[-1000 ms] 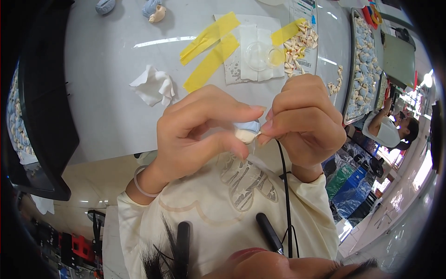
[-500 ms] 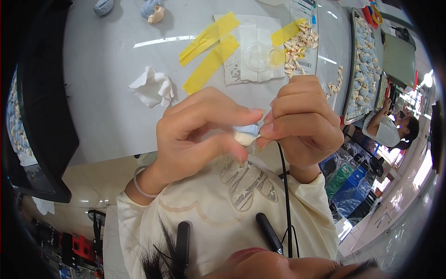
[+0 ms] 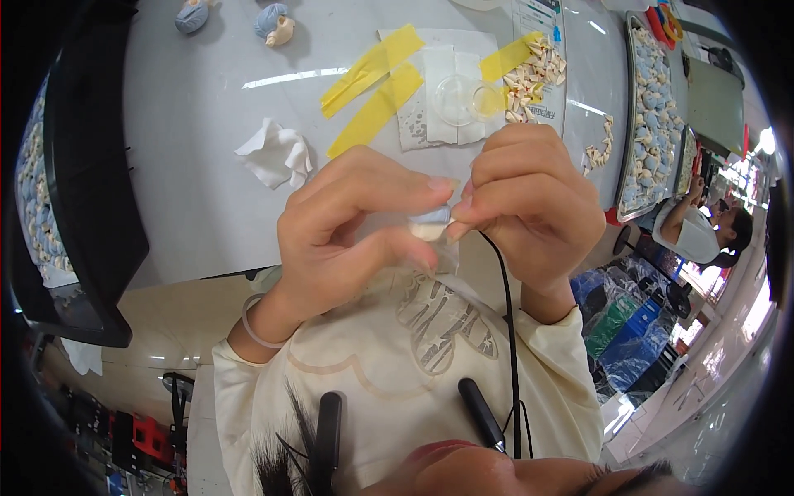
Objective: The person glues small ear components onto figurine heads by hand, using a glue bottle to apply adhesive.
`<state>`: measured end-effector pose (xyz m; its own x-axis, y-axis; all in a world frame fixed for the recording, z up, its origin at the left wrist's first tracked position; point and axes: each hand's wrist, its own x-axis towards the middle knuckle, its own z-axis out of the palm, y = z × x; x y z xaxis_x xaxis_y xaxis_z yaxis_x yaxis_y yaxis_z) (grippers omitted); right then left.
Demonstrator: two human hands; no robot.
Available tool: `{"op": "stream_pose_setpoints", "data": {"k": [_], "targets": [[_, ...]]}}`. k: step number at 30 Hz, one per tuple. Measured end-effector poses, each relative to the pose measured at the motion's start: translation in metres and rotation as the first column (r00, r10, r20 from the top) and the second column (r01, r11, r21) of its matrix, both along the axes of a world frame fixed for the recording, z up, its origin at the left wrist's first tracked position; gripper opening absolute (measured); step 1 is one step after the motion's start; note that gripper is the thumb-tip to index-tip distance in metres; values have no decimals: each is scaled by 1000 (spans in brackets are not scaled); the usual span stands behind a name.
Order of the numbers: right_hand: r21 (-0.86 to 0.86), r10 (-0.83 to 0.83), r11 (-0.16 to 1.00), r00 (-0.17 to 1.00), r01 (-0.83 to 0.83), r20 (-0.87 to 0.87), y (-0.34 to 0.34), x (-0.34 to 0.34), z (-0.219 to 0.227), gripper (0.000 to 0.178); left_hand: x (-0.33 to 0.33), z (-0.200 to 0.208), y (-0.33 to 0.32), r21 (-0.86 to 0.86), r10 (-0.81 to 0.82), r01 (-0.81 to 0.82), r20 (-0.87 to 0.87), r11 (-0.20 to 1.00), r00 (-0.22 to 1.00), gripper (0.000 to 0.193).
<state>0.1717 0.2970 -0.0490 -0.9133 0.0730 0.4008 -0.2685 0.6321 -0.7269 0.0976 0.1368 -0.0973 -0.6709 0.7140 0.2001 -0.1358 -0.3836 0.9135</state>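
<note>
1 small, rounded, blue-and-cream piece (image 3: 429, 226) was held up between the person's hands, in front of the chest and just beyond the near edge of the table. Its visible upper part was smooth, matt pale blue; the lower part was cream, and the 2 colours met along a nearly level seam. That seam ran from left to right across the view, with the right end toward the right fingertips. Fingers covered both ends, so the full long axis could not be told.

The left hand (image 3: 335, 219) made a narrow curved grip, thumb below and index finger above, holding the piece. The right hand (image 3: 538, 207) was nearly closed, its thumb and index tips pinched together at the piece's right end; whether they gripped a separate bit could not be told.

Beyond the hands, on the smooth grey table (image 3: 198, 99), lay a crumpled white cloth or tissue (image 3: 275, 155) and, beside it, 2 long strips of yellow tape (image 3: 376, 112). Farther right were a clear, round, shallow dish (image 3: 457, 102) on white paper and a heap of small, pointed cream bits (image 3: 539, 70). 2 blue-and-cream rounded figures (image 3: 274, 25) sat at the far left. At the right stood a long metal-rimmed tray (image 3: 628, 132) full of similar pieces.
</note>
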Motion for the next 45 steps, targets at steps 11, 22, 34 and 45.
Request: {"op": "stream_pose_setpoints", "data": {"k": [11,22,34,45], "targets": [[118,-83,990,997,81,7,-15,8,2,48,-3,-9,5,290,-187,140,141,947,972,34],[92,-149,984,988,151,-32,-19,10,-2,45,1,4,6,244,-279,242,130,939,951,42],[-502,-772,627,562,595,-298,123,88,13,31,14,12,7,-72,-184,192,111,979,977,32],[584,-869,208,423,785,-259,259,137,5,18,15,15,12,-165,-200,208,65,964,978,16]]}}
